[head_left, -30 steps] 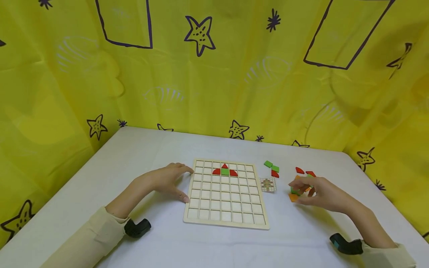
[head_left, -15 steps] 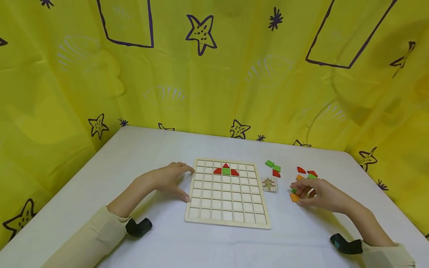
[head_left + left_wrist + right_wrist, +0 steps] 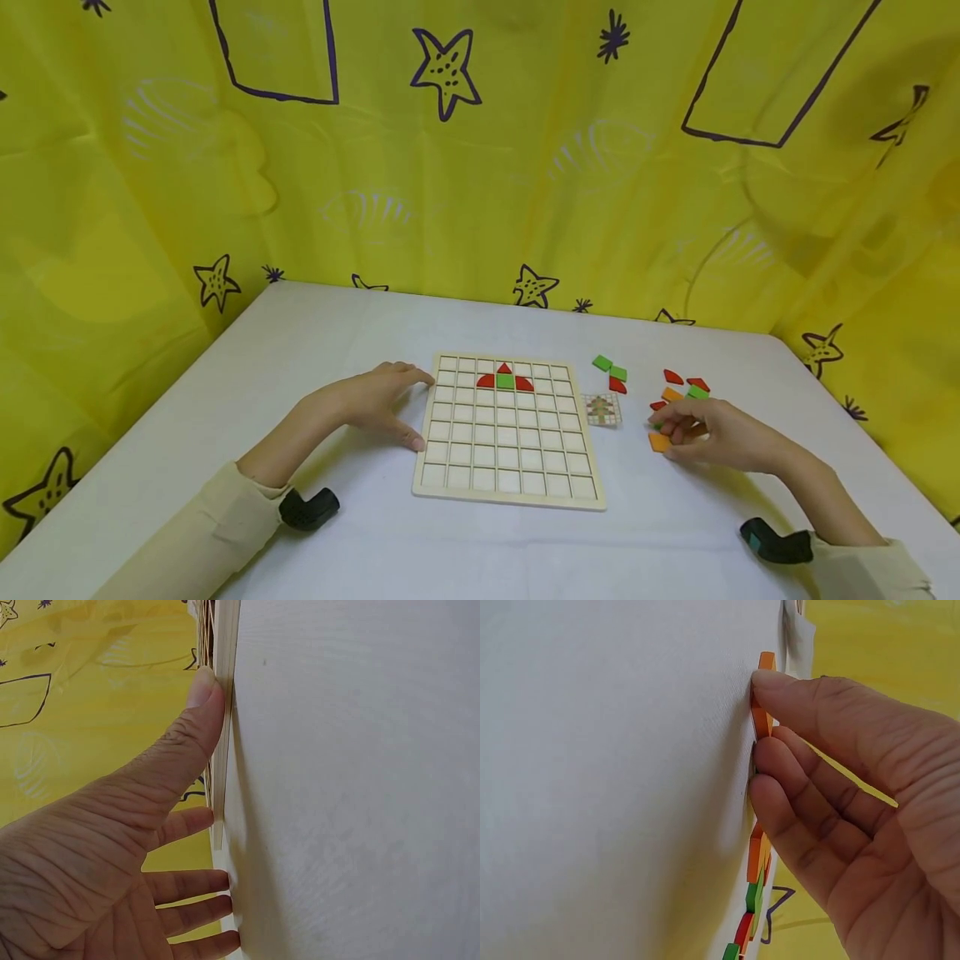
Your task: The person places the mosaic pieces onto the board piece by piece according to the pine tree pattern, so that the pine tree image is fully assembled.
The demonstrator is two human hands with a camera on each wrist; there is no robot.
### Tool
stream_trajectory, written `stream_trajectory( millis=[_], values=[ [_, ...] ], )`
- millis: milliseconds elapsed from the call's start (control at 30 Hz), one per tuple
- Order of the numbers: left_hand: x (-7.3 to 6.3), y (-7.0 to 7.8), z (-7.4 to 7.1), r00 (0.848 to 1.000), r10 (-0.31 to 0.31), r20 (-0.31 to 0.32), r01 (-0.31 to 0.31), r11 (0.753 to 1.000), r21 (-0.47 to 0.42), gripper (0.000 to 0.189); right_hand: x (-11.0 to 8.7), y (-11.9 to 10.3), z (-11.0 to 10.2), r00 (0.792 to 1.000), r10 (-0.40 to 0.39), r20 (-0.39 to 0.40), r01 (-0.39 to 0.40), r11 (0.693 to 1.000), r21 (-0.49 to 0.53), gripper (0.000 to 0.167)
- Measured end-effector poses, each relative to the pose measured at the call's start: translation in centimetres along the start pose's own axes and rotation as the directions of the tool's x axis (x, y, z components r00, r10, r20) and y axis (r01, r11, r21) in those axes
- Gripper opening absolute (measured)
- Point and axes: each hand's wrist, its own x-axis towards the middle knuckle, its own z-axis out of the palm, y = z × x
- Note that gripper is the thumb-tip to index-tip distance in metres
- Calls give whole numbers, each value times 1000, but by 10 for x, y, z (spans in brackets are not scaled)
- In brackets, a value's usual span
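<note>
My left hand (image 3: pixel 380 406) rests at the left edge of a pale wooden grid board (image 3: pixel 510 502); thumb and fingertips touch its rim and the other fingers are spread. In the board's upper cells lie a red triangle (image 3: pixel 504 368), a green square (image 3: pixel 506 382) and a red rounded piece on either side of it. My right hand (image 3: pixel 712 431) is low over loose coloured tiles, its fingers bent. In the right wrist view its thumb touches the edge of an orange tile (image 3: pixel 761 716). A green tile (image 3: pixel 657 426) is mostly hidden under the index finger; whether the fingers pinch a tile, I cannot tell.
A small pattern card (image 3: pixel 602 410) lies right of the board. Behind it are two green tiles (image 3: pixel 602 363) and a red one (image 3: pixel 617 385). More red, green and orange tiles (image 3: pixel 672 394) lie beyond my right hand. Yellow patterned cloth (image 3: pixel 450 200) surrounds the white table.
My right hand's fingers have drawn in a little toward the thumb, uncovering more of the red and orange tiles behind. The left hand and board stay in place.
</note>
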Motion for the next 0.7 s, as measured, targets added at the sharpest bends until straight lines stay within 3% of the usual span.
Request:
stream_trajectory(
  millis=[467, 700],
  values=[
    [-1, -1, 2, 1000, 5, -9, -5, 1000, -10, 87, 6, -8, 5, 998, -27, -50, 20, 991, -133, 27],
    [-1, 0, 1, 1000, -4, 3, 4, 1000, -13, 88, 3, -10, 3, 992, -89, -89, 78, 990, -118, 28]
  ],
)
